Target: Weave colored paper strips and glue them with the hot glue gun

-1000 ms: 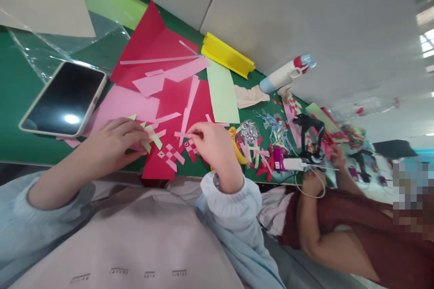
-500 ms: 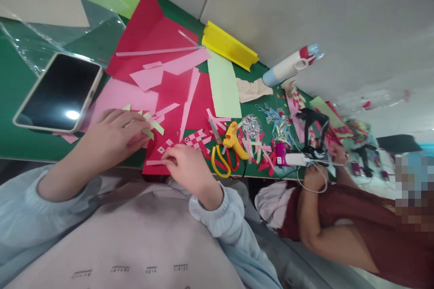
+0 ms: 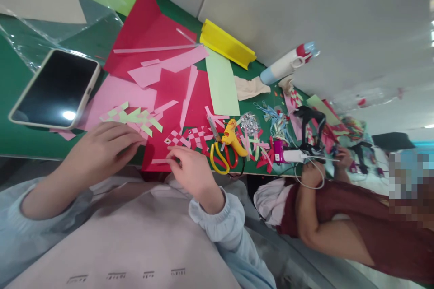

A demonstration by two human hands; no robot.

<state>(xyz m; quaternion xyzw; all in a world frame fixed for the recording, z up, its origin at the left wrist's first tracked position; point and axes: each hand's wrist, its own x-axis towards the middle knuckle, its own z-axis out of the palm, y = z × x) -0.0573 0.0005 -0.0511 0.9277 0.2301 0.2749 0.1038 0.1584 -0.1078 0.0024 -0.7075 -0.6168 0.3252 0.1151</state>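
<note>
My right hand [image 3: 190, 169] pinches a thin pink paper strip [image 3: 158, 161] lying on a red sheet [image 3: 159, 149] at the table's near edge. My left hand [image 3: 101, 146] rests flat, fingers apart, at the near edge of a green and pink woven paper piece [image 3: 130, 116]. A red and pink checkered weave [image 3: 190, 137] lies just beyond my right hand. Yellow-handled scissors [image 3: 220, 158] and a yellow glue gun [image 3: 232, 137] lie to the right of it.
A phone [image 3: 54, 90] lies at the left on the green table [image 3: 20, 144]. Red, pink and light green sheets [image 3: 220, 83] cover the middle. A yellow tray [image 3: 227, 45], a bottle [image 3: 285, 65] and paper scraps lie beyond. Another person [image 3: 339, 216] works at the right.
My right hand came back from the checkered weave toward the table's near edge and took a pink strip. My left hand slid nearer, uncovering the green and pink weave.
</note>
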